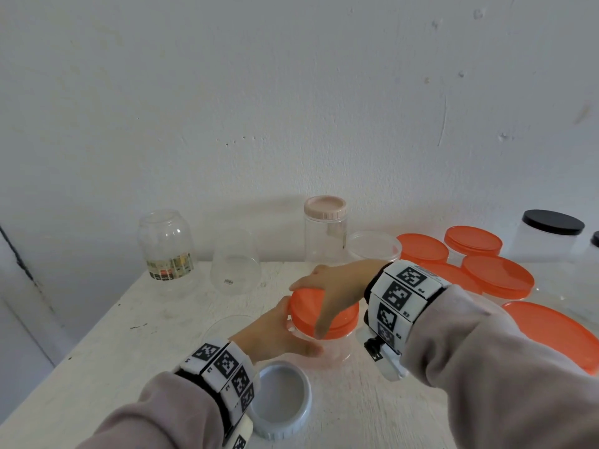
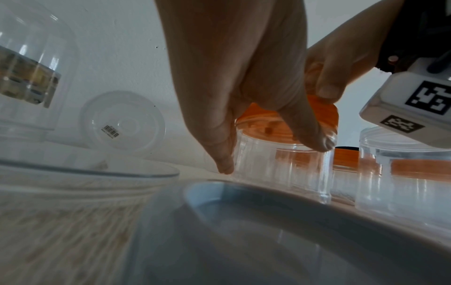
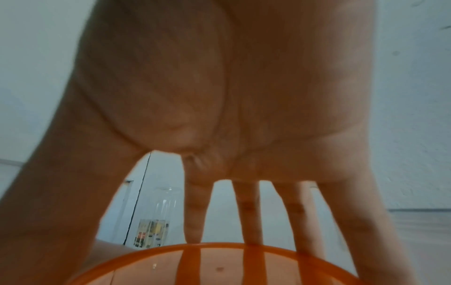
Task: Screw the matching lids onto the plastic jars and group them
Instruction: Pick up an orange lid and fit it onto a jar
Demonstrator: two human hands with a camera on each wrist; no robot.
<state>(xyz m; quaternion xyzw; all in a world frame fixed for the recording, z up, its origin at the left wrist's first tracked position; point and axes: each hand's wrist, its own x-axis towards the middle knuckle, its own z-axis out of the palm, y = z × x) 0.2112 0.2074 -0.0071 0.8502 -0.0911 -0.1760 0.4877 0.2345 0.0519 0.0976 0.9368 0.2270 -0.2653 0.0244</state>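
A small clear plastic jar (image 1: pixel 327 346) stands mid-table with an orange lid (image 1: pixel 306 307) on its mouth. My right hand (image 1: pixel 327 286) reaches over the lid from the right, fingers and thumb curled down around its rim. In the right wrist view the fingers (image 3: pixel 249 212) spread over the orange lid (image 3: pixel 219 268). My left hand (image 1: pixel 275 332) grips the jar body from the left. The left wrist view shows thumb and finger of that hand (image 2: pixel 244 96) clasped on the jar (image 2: pixel 280 169) just under the lid (image 2: pixel 319 111).
A grey-blue lid (image 1: pixel 280 396) lies upside down near my left wrist. Two clear lidless jars (image 1: pixel 165 244) (image 1: pixel 235 260) and a pink-lidded jar (image 1: pixel 325 228) stand at the back. Several orange-lidded jars (image 1: pixel 497 275) crowd the right side, with a black-lidded jar (image 1: pixel 551 234) behind.
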